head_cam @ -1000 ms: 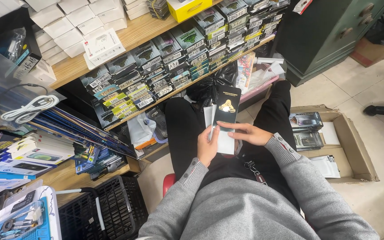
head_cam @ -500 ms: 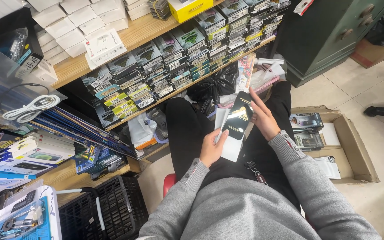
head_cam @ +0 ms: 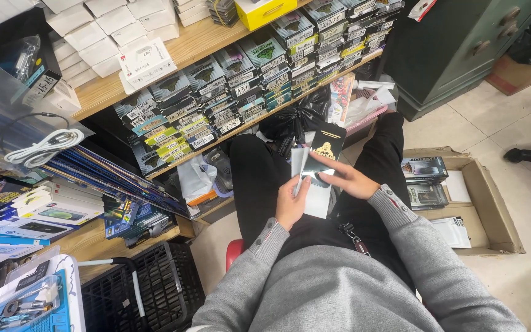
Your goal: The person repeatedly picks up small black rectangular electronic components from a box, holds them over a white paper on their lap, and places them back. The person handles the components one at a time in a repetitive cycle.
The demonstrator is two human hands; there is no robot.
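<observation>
A slim black package (head_cam: 326,147) with a gold emblem stands upright atop flat white sleeves (head_cam: 314,193).

This is a small shop selling phone accessories, crammed with stock. Wooden shelves (head_cam: 179,52) carry rows of small labelled retail boxes (head_cam: 228,92) standing on edge, stacks of plain white boxes (head_cam: 102,31) and a yellow box (head_cam: 265,9), while flat packaged goods (head_cam: 38,215) and a bagged white cable (head_cam: 44,147) lie on the counter (head_cam: 93,243) at the left. On the tiled floor (head_cam: 499,117) an open cardboard box (head_cam: 493,203) holds more packaged items, beside a green metal cabinet (head_cam: 462,43).
</observation>
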